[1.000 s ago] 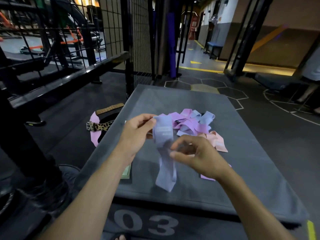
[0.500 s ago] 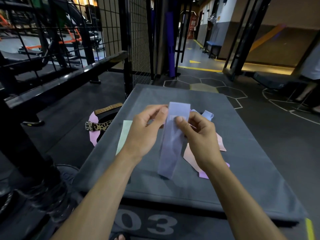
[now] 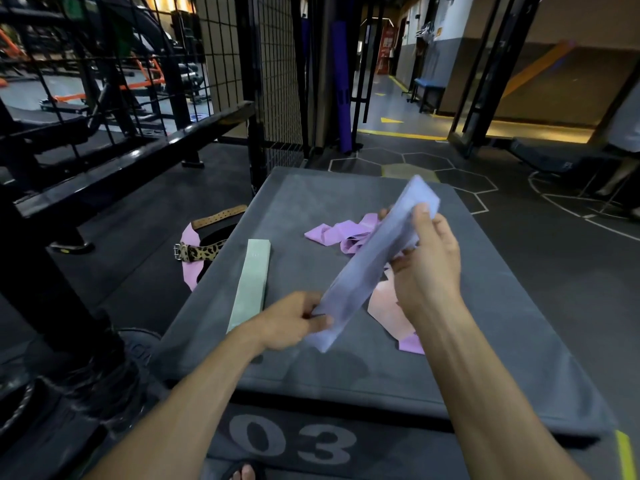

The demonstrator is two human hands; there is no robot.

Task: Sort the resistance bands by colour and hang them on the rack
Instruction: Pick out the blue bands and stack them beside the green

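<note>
A pale blue-lilac resistance band point(image 3: 370, 265) is stretched flat on a slant above the grey padded box point(image 3: 346, 368). My left hand point(image 3: 287, 323) pinches its lower end and my right hand point(image 3: 424, 261) grips its upper end. A mint green band point(image 3: 251, 282) lies straight on the box to the left. Purple bands point(image 3: 341, 232) sit tangled behind the held band, and pink bands point(image 3: 388, 306) lie under my right hand, partly hidden.
A leopard-print lifting belt point(image 3: 199, 251) with a pink and a tan belt lies on the floor left of the box. A black metal rack and wire mesh cage point(image 3: 221, 64) stand at the left and back. A person's legs point(image 3: 620, 174) show far right.
The blue-lilac band went from hanging upright between both hands to being pulled out flat on a slant: my left hand moved down to its lower end, my right hand up and right.
</note>
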